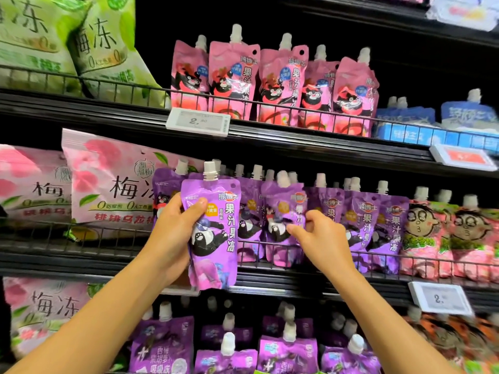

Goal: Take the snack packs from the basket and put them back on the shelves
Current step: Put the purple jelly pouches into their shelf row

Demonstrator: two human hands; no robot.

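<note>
My left hand (175,225) grips a purple spouted jelly pouch (213,238) with a bear picture, held upright in front of the middle shelf. To its right my right hand (316,236) pinches the edge of another purple pouch (283,220) that stands in the row behind the wire rail (251,245) of the middle shelf. That pouch looks blurred. More purple pouches (370,222) of the same kind fill the row to the right. The basket is not in view.
Pink bear pouches (270,82) stand on the shelf above, over a price tag (198,122). Large pink bags (113,190) sit left of the purple row, green bags (89,49) above them. Pink cartoon-face pouches (442,233) are at right, darker purple pouches (226,344) below.
</note>
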